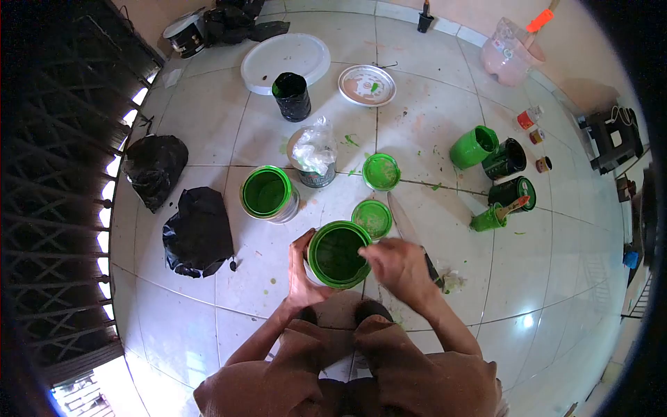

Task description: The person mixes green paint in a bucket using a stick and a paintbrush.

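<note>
Between my knees is a paint can [319, 272] with a green rim and dark green paint inside. My left hand [301, 276] wraps round its left side. At the can's right rim, the fingers of my right hand [399, 268] are curled closed; whatever they hold, if anything, is hidden. Just beyond the can lie two green-smeared lids, a nearer lid [372, 219] and a farther lid [381, 172]. A knife [404, 217] rests on the tiles, its dark handle partly behind my right hand. Left of these stands another open can [268, 193], green inside.
Beyond the open can is a tin [317, 178] topped with crumpled clear plastic. Black bags [198, 233] lie left, near a metal gate [62, 167]. At right stand green containers [474, 147] and a cup with a brush [489, 218]. A white lid [286, 61] lies farther back.
</note>
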Tool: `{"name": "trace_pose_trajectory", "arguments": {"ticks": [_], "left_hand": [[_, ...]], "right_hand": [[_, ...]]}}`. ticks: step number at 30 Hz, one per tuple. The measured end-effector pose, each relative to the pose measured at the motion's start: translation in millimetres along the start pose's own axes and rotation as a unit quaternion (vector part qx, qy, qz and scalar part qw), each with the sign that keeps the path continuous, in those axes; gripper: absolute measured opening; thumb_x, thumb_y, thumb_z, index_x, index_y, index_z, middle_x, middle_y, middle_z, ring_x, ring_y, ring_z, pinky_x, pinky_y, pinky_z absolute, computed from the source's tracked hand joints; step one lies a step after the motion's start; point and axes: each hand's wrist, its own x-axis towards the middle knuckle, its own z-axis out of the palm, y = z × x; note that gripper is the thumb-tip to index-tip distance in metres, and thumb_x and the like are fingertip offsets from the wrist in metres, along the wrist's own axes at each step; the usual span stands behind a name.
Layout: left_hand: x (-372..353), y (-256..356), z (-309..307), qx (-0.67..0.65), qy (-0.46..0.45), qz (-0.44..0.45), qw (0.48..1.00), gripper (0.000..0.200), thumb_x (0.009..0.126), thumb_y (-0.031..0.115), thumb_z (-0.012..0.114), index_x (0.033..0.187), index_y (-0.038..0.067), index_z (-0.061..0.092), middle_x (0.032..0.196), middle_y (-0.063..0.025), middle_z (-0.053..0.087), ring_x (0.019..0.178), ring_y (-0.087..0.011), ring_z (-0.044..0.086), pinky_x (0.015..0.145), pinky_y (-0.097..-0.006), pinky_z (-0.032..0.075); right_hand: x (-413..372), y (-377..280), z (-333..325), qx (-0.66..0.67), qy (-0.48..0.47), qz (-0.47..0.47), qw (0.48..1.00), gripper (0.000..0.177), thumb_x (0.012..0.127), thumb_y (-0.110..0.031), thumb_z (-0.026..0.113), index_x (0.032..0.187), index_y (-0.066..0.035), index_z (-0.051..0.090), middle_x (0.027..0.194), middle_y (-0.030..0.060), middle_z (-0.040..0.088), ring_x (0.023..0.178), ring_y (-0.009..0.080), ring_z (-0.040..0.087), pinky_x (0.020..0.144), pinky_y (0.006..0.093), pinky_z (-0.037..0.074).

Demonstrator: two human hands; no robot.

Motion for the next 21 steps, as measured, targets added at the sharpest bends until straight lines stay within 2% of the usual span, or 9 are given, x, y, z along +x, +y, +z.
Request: {"name": "trace_pose_trajectory", "arguments": {"ticks": [2, 5, 6, 10, 13, 14, 18, 19, 21], "left_hand": [[-2, 0, 3, -0.001, -0.01, -0.021, 1.0, 0.1, 0.052, 0.021, 0.089, 0.133, -0.002, 0.036, 0.127, -0.0207, 0.045, 0.115, -0.0355, 0.049, 0.095, -0.042, 0.043], [-1, 7, 2, 0.012, -0.03, 0.032, 0.999, 0.101, 0.052, 0.021, 0.089, 0.134, -0.003, 0.036, 0.126, -0.021, 0.046, 0.114, -0.0353, 0.049, 0.094, -0.0432, 0.043], [-1, 5, 1, -0.004, -0.014, 0.006, 1.0, 0.101, 0.052, 0.022, 0.089, 0.133, -0.003, 0.036, 0.127, -0.0212, 0.045, 0.115, -0.0357, 0.049, 0.094, -0.0437, 0.043], [-3, -4, 2, -0.006, 0.002, -0.004, 1.0, 0.104, 0.05, 0.025, 0.091, 0.134, -0.003, 0.035, 0.127, -0.0208, 0.046, 0.116, -0.0364, 0.049, 0.094, -0.0428, 0.044], [-5, 6, 5, 0.032, -0.029, 0.038, 0.998, 0.105, 0.049, 0.024, 0.091, 0.134, -0.002, 0.035, 0.124, -0.02, 0.047, 0.113, -0.0359, 0.051, 0.093, -0.042, 0.045], [-5, 11, 3, 0.011, -0.024, -0.003, 1.0, 0.104, 0.05, 0.024, 0.091, 0.134, -0.002, 0.035, 0.124, -0.0201, 0.048, 0.114, -0.0356, 0.051, 0.094, -0.042, 0.044], [-5, -6, 3, -0.01, 0.003, -0.014, 1.0, 0.103, 0.05, 0.024, 0.09, 0.133, -0.003, 0.035, 0.126, -0.0205, 0.047, 0.118, -0.0357, 0.047, 0.097, -0.0433, 0.041], [-5, -5, 6, -0.002, -0.004, 0.005, 1.0, 0.103, 0.05, 0.024, 0.09, 0.132, -0.004, 0.035, 0.125, -0.0206, 0.047, 0.118, -0.0359, 0.047, 0.098, -0.0434, 0.041], [-9, -2, 8, 0.018, -0.025, 0.037, 0.999, 0.102, 0.05, 0.024, 0.09, 0.132, -0.004, 0.036, 0.125, -0.0209, 0.047, 0.117, -0.0364, 0.047, 0.099, -0.0437, 0.04]], "right_hand": [[0, -7, 8, 0.028, -0.011, -0.038, 0.999, 0.003, 0.083, -0.011, 0.062, 0.083, -0.009, 0.061, 0.072, 0.0095, 0.06, 0.066, 0.0284, 0.062, 0.056, 0.0392, 0.05], [8, -3, 1, -0.004, 0.029, 0.003, 1.0, 0.003, 0.083, -0.011, 0.062, 0.082, -0.009, 0.06, 0.071, 0.0093, 0.059, 0.065, 0.0286, 0.061, 0.057, 0.0386, 0.051], [7, 3, -1, -0.018, 0.062, 0.018, 0.998, 0.002, 0.082, -0.01, 0.062, 0.084, -0.009, 0.061, 0.07, 0.0092, 0.059, 0.065, 0.0281, 0.061, 0.057, 0.0377, 0.051], [-5, -6, 9, 0.042, -0.016, -0.046, 0.998, 0.008, 0.079, -0.01, 0.063, 0.087, -0.01, 0.063, 0.069, 0.0093, 0.058, 0.064, 0.0275, 0.061, 0.054, 0.0379, 0.05], [0, 1, 10, 0.012, 0.032, 0.004, 0.999, 0.006, 0.079, -0.01, 0.064, 0.085, -0.01, 0.063, 0.069, 0.0091, 0.057, 0.064, 0.0277, 0.061, 0.054, 0.0385, 0.05], [2, 5, 4, -0.007, 0.05, 0.016, 0.999, 0.005, 0.079, -0.011, 0.064, 0.085, -0.011, 0.063, 0.07, 0.0089, 0.058, 0.064, 0.0276, 0.061, 0.054, 0.0386, 0.05], [-8, -3, 12, 0.026, -0.013, -0.023, 0.999, 0.006, 0.079, -0.009, 0.064, 0.085, -0.01, 0.064, 0.072, 0.0091, 0.059, 0.064, 0.0277, 0.061, 0.055, 0.0385, 0.05], [-6, -2, 12, 0.029, 0.013, -0.01, 0.999, 0.004, 0.08, -0.01, 0.065, 0.081, -0.009, 0.062, 0.07, 0.0102, 0.058, 0.063, 0.0289, 0.061, 0.054, 0.0393, 0.049], [1, -1, 12, 0.042, 0.064, 0.02, 0.997, 0.013, 0.082, -0.013, 0.068, 0.075, -0.005, 0.059, 0.066, 0.0123, 0.057, 0.061, 0.0313, 0.059, 0.053, 0.0408, 0.046]]}}
